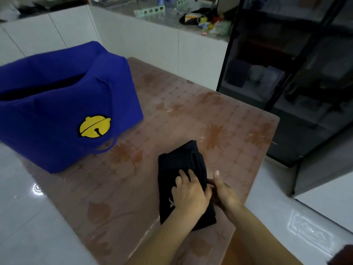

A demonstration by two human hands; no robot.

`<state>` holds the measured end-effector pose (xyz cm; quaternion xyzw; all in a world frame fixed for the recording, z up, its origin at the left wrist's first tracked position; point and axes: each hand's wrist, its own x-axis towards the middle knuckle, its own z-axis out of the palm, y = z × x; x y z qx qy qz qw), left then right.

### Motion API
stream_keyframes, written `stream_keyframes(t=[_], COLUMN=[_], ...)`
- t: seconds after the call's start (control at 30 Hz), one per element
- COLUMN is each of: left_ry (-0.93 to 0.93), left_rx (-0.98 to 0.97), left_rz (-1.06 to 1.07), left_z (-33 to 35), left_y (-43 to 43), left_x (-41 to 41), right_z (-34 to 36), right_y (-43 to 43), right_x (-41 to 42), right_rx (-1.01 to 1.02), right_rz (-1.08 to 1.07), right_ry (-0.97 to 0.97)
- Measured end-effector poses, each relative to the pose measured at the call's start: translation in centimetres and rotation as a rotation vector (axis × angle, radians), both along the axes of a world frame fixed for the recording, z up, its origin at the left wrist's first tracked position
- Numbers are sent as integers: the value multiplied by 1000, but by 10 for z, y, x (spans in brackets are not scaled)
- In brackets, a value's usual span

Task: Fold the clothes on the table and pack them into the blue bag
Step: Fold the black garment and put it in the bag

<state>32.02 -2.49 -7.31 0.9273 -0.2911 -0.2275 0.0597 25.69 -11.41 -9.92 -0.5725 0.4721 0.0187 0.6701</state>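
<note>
Blue bag (57, 111) at left of table (238, 115), mouth open upward. Folded black garment (183, 163) near front edge, long axis near-to-far. Left hand (189, 194) flat on it, fingers relaxed. Right hand (223, 192) at garment's right edge, fingers hidden, grip unclear. Tabletop shows between bag and garment.

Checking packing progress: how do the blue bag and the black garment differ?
The blue bag stands with its mouth open; the black garment lies folded flat. The bag is far bulkier than the garment. No hand touches the bag; the left hand rests on the garment, the right hand at its edge. Both sit on the table.
</note>
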Motion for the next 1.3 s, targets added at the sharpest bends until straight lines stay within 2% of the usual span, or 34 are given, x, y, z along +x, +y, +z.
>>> stream_keyframes(t=[0.07,0.17,0.3,0.37,0.4,0.43,0.5,0.57,0.63,0.7,0.83,0.97,1.1,1.23,1.3], left_ry=[14,15,-139,41,154,192,103,12,18,139,256,377,317,326,219], left_rx=[31,4,-80,-205,-303,-435,-614,-644,-623,-634,-857,-1057,-1149,-1168,-1135], left_rz=[-58,-167,-380,-432,-374,-275,-44,124,257,388,375,587,544,270,188], left_z=[-3,-7,-16,-16,-13,-11,-10,-9,-7,1,18,38,59,104,131], left_y=[-1,9,31,46,55,64,81,91,97,97,98,108,129,160,180], left_x=[-6,-20,-33,-30,-26,-21,-8,9,25,39,65,92,125,176,209], right_z=[2,4,-15,-24,-25,-25,-24,-23,-17,-6,31,69,95,116,128], right_y=[-3,-3,-1,0,0,-1,-3,-3,-1,0,5,20,41,70,85], right_x=[4,17,33,38,40,41,43,42,40,37,39,48,69,99,114], right_rx=[24,-96,-231,-253,-259,-264,-247,-159,-54,-12,49,143,142,128,132], right_rz=[30,177,362,339,305,279,234,143,88,135,329,426,373,237,136], right_ry=[-39,-16,42,111,135,156,153,66,-39,-87,-200,-348,-420,-499,-551])
